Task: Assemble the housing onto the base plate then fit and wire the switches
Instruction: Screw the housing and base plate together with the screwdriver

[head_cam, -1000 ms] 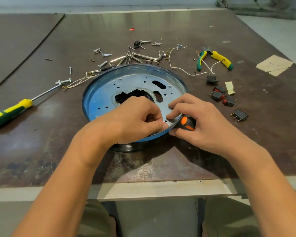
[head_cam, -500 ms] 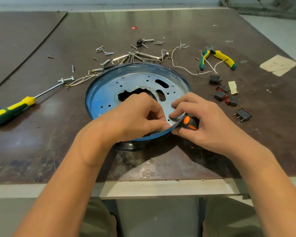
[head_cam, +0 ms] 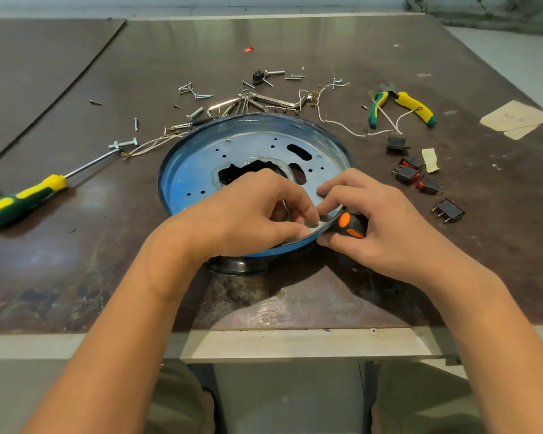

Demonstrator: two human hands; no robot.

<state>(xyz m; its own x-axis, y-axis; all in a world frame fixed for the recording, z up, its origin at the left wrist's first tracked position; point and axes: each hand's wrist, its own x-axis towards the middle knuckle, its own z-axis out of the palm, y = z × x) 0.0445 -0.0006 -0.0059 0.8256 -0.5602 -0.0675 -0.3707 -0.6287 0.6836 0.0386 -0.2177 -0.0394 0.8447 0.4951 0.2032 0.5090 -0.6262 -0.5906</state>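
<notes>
My left hand (head_cam: 248, 214) is curled tight at the near rim of the base plate (head_cam: 201, 170), thumb tip laid on the rim and fingertips bunched just inside it. Whether they pinch a screw I cannot tell; they hide the spot. My right hand (head_cam: 386, 223) is wrapped round the stubby screwdriver (head_cam: 348, 225), its orange and black handle touching the rim from outside, its tip out of sight.

The plate sits on the dark housing (head_cam: 235, 266), which shows only below the near edge, so I judge the fastening step is in hand.

The plate overhangs the housing widely, so hard pressure at the rim could tip or turn it and throw the holes out of line. With the tip hidden the driver could slip and jab my left fingers, and a small screw could drop through the centre cut-out.

The switches (head_cam: 408, 175) wait on the bench (head_cam: 76, 261) to my right, untouched, near the pliers (head_cam: 416, 109) and white wires (head_cam: 342, 126). Loose screws (head_cam: 198, 96) lie beyond the plate, a long screwdriver (head_cam: 25, 197) well off to the left. Only my own hands block the work.
</notes>
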